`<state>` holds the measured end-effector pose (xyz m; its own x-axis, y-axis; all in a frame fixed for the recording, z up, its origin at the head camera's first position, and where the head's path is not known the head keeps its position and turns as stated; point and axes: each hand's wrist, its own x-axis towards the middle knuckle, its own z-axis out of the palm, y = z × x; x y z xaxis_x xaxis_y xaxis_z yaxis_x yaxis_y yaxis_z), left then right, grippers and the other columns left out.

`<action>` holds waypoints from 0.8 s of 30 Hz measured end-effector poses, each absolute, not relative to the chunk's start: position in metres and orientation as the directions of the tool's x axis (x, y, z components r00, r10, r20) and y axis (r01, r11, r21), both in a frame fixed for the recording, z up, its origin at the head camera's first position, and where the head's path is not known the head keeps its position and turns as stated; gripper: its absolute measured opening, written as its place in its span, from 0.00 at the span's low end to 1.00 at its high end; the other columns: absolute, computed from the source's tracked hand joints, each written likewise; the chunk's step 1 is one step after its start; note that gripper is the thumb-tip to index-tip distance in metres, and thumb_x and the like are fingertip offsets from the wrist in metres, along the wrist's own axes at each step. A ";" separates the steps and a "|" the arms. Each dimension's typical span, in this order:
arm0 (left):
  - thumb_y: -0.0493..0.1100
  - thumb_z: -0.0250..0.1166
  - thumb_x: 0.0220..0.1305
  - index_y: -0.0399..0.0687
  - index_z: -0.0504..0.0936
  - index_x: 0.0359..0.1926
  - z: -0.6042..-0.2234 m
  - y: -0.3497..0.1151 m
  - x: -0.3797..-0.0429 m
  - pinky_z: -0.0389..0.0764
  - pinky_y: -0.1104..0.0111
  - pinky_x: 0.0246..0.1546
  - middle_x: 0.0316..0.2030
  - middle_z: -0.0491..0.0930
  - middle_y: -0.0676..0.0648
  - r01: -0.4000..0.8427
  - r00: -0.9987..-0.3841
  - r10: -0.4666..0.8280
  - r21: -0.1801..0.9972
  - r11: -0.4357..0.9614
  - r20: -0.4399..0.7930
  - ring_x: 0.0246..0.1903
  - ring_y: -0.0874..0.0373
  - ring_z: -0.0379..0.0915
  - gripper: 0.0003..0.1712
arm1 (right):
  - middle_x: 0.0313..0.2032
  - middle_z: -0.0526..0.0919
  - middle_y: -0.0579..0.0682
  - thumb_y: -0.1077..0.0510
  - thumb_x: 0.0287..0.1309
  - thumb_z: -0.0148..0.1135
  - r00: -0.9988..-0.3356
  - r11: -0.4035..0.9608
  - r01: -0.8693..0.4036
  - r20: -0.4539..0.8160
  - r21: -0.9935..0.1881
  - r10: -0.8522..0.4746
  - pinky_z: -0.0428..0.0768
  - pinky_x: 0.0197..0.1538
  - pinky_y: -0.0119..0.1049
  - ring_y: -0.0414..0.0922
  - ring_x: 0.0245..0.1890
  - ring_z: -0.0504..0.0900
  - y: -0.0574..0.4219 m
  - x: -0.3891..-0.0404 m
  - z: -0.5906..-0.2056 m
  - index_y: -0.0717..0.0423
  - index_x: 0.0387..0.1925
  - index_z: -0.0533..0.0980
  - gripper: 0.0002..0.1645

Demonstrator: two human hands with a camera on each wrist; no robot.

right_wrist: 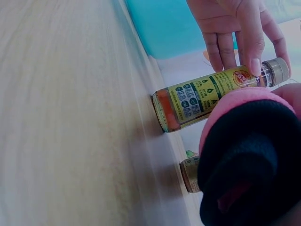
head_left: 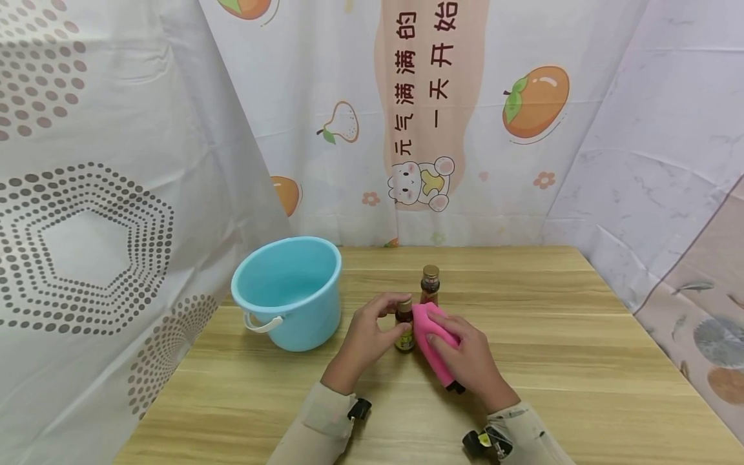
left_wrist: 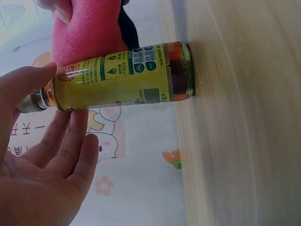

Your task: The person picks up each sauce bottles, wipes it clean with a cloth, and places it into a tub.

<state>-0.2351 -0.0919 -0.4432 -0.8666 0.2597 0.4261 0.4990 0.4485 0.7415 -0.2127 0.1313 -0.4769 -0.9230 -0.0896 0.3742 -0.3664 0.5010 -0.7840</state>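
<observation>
My left hand point(head_left: 365, 336) pinches a small glass bottle point(left_wrist: 117, 80) near its neck, between thumb and fingers. The bottle has a yellow label and a metallic cap and stands upright, its base at the tabletop. In my right hand point(head_left: 472, 361) is a soft pink plush thing point(head_left: 426, 339) with a black end point(right_wrist: 244, 155), held slantwise close beside the bottle. Behind them stands a second bottle point(head_left: 430, 283) with a gold cap; its lower part is hidden by the plush thing in the head view.
To the left of my hands stands a light blue bucket point(head_left: 308, 323) with a white handle point(head_left: 264, 325). The wooden table point(head_left: 558, 336) reaches back to a printed curtain point(head_left: 349, 168), and more hanging cloth point(head_left: 128, 148) borders it on the left.
</observation>
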 end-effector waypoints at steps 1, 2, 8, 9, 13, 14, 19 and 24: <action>0.42 0.76 0.63 0.64 0.80 0.63 -0.443 -0.092 -0.235 0.82 0.48 0.59 0.58 0.82 0.59 0.497 -0.868 0.259 0.743 0.448 0.423 0.55 0.60 0.81 0.29 | 0.53 0.86 0.48 0.54 0.63 0.72 -0.927 0.508 -0.357 0.363 -0.784 -0.092 0.83 0.39 0.32 0.43 0.42 0.82 0.131 -0.212 -0.477 0.38 0.62 0.82 0.26; 0.43 0.76 0.63 0.65 0.80 0.63 -0.443 -0.092 -0.235 0.82 0.48 0.59 0.58 0.82 0.59 0.495 -0.869 0.260 0.744 0.449 0.421 0.55 0.60 0.81 0.29 | 0.53 0.86 0.48 0.53 0.64 0.72 -0.932 0.515 -0.347 0.350 -0.784 -0.095 0.83 0.40 0.32 0.43 0.42 0.82 0.131 -0.212 -0.477 0.38 0.63 0.82 0.26; 0.44 0.75 0.64 0.65 0.80 0.63 -0.444 -0.092 -0.236 0.82 0.48 0.59 0.58 0.82 0.58 0.492 -0.870 0.261 0.748 0.445 0.417 0.56 0.59 0.81 0.28 | 0.54 0.87 0.50 0.52 0.64 0.71 -0.962 0.571 -0.267 0.252 -0.776 -0.108 0.82 0.41 0.34 0.43 0.43 0.82 0.130 -0.213 -0.477 0.41 0.62 0.83 0.24; 0.44 0.75 0.64 0.66 0.80 0.63 -0.444 -0.092 -0.236 0.82 0.48 0.59 0.57 0.82 0.58 0.493 -0.870 0.261 0.748 0.444 0.419 0.56 0.59 0.81 0.28 | 0.54 0.87 0.50 0.51 0.64 0.71 -0.965 0.581 -0.258 0.240 -0.772 -0.109 0.81 0.41 0.34 0.43 0.43 0.81 0.130 -0.213 -0.478 0.42 0.61 0.83 0.24; 0.44 0.75 0.64 0.66 0.79 0.63 -0.445 -0.092 -0.236 0.82 0.50 0.59 0.57 0.82 0.58 0.500 -0.866 0.263 0.742 0.446 0.426 0.55 0.60 0.81 0.28 | 0.53 0.87 0.51 0.51 0.64 0.71 -0.970 0.615 -0.241 0.210 -0.751 -0.125 0.82 0.42 0.37 0.42 0.42 0.81 0.131 -0.213 -0.478 0.46 0.60 0.84 0.23; 0.44 0.75 0.64 0.66 0.79 0.64 -0.445 -0.092 -0.236 0.82 0.51 0.59 0.57 0.82 0.58 0.501 -0.866 0.263 0.741 0.448 0.426 0.55 0.60 0.81 0.28 | 0.53 0.87 0.51 0.51 0.64 0.71 -0.971 0.622 -0.238 0.205 -0.746 -0.127 0.82 0.42 0.37 0.42 0.42 0.81 0.131 -0.213 -0.478 0.46 0.60 0.84 0.23; 0.43 0.74 0.65 0.62 0.80 0.64 -0.444 -0.091 -0.236 0.82 0.52 0.59 0.58 0.82 0.58 0.497 -0.868 0.264 0.742 0.450 0.421 0.56 0.60 0.81 0.28 | 0.49 0.87 0.52 0.52 0.64 0.70 -0.976 0.644 -0.217 0.173 -0.734 -0.132 0.80 0.41 0.36 0.41 0.38 0.79 0.132 -0.213 -0.479 0.47 0.60 0.84 0.23; 0.42 0.74 0.65 0.63 0.80 0.64 -0.445 -0.092 -0.236 0.82 0.51 0.60 0.59 0.82 0.58 0.492 -0.871 0.261 0.752 0.439 0.417 0.57 0.59 0.81 0.28 | 0.48 0.87 0.51 0.52 0.64 0.71 -0.975 0.653 -0.220 0.176 -0.724 -0.134 0.80 0.41 0.37 0.42 0.38 0.78 0.132 -0.213 -0.478 0.47 0.60 0.84 0.23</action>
<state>-0.2358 -0.0916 -0.4445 -0.8706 0.2614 0.4167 0.4917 0.4387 0.7522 -0.2129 0.1315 -0.4784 -0.9753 -0.1343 0.1755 -0.2203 0.6533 -0.7243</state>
